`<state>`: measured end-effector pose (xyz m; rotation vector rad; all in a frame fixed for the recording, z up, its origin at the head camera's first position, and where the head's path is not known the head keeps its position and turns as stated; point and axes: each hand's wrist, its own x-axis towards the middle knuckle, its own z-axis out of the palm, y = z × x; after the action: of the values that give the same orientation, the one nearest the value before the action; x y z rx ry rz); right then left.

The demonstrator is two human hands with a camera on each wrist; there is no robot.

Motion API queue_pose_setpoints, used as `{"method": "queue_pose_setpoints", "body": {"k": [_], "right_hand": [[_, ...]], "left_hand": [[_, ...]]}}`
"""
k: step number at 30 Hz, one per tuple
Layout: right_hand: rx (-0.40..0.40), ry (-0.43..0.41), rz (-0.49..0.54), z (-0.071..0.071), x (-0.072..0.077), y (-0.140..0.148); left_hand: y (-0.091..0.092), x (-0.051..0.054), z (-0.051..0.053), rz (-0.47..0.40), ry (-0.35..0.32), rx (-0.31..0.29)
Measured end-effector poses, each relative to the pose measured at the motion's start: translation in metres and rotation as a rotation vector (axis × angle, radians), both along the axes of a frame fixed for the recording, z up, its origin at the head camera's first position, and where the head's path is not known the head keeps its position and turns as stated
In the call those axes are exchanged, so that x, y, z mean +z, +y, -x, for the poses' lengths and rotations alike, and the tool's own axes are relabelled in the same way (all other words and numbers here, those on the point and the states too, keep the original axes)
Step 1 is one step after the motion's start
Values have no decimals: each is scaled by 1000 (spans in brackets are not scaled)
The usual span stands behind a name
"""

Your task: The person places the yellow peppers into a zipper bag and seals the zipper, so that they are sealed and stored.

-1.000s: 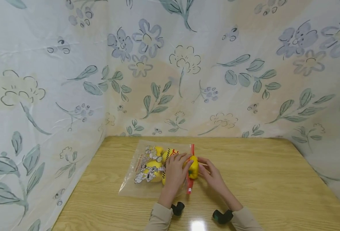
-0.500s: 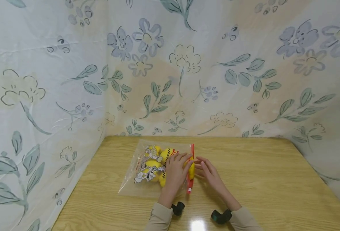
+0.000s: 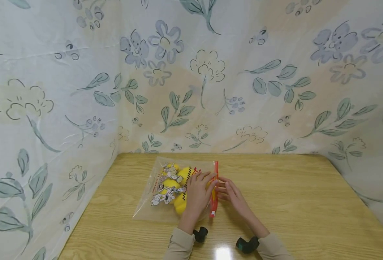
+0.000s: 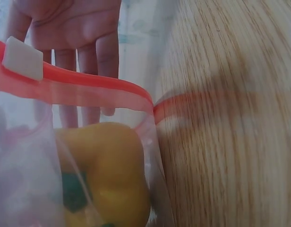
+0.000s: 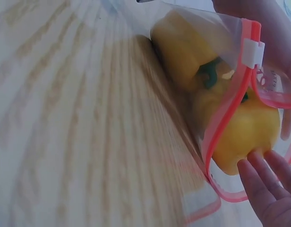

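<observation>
A clear zip bag (image 3: 146,207) with a red zip edge and cartoon prints lies on the table, its mouth facing right. Several yellow bell peppers are inside. My left hand (image 3: 198,191) lies over the bag and grips its upper edge near the mouth; its fingertips are partly hidden. At the mouth, the straight fingers of my right hand (image 3: 237,198) touch the nearest yellow bell pepper (image 5: 247,135), which sits just inside. Another yellow bell pepper (image 5: 183,52) lies deeper in. A white slider (image 5: 252,53) sits on the zip.
The wooden table (image 3: 292,202) reaches right of the hands. A floral cloth (image 3: 211,108) hangs behind and at both sides. Black wrist devices, including one by the right sleeve (image 3: 247,245), are near both wrists.
The right hand has moved left, and the nearest yellow bell pepper has gone from the mouth to inside the bag. Peppers inside have shifted left and toward the person. The left hand stays put.
</observation>
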<state>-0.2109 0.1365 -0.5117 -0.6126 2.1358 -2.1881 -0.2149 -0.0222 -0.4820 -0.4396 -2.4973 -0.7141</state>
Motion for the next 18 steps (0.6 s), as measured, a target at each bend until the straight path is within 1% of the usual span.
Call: {"method": "queue_pose_setpoints", "body": {"k": [5, 8, 18], "right_hand": [[33, 15, 6, -2, 1, -1], [38, 10, 1, -3, 2, -2], [-17, -21, -41, -8, 3, -11]], "left_hand": [[0, 0, -1, 8, -8, 2], [0, 0, 0, 5, -18, 0], [2, 2, -2, 26, 2, 7]]}}
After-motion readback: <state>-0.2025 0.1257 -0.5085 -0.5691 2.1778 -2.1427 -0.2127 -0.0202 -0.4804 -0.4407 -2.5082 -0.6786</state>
